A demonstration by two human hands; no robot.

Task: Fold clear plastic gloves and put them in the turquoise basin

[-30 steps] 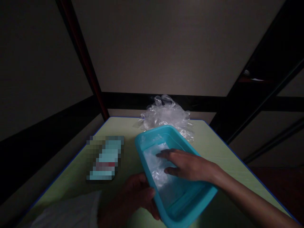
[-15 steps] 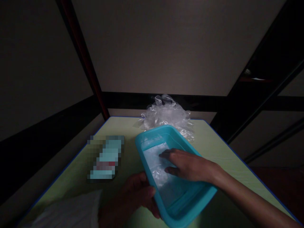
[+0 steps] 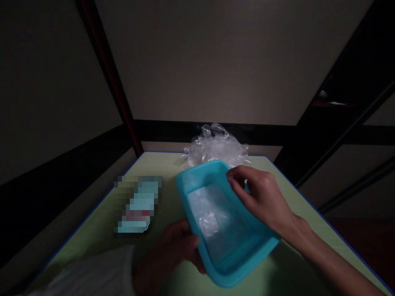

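My left hand [image 3: 182,242] grips the left rim of a turquoise plastic basin [image 3: 230,279], thumb on the near side, holding it tilted above the table. On the basin floor lies thin clear plastic [image 3: 212,218], flat and shiny. My right hand [image 3: 267,197] is over the basin's right side, its thumb and forefinger pinched close together near the rim; whether anything is between them does not show. Behind the basin sits a crumpled heap of clear plastic [image 3: 219,148] that looks like disposable gloves, its lower part hidden by the basin.
A blurred-out light-blue flat object [image 3: 140,205] lies on the left of the pale green table [image 3: 92,230], which has a blue edge. A panel wall [image 3: 210,61] stands close behind the table. The surroundings are dark.
My right hand has risen from inside the basin towards its right rim, and its fingers have gone from outstretched to pinched. My left hand still holds the basin, which has shifted slightly.
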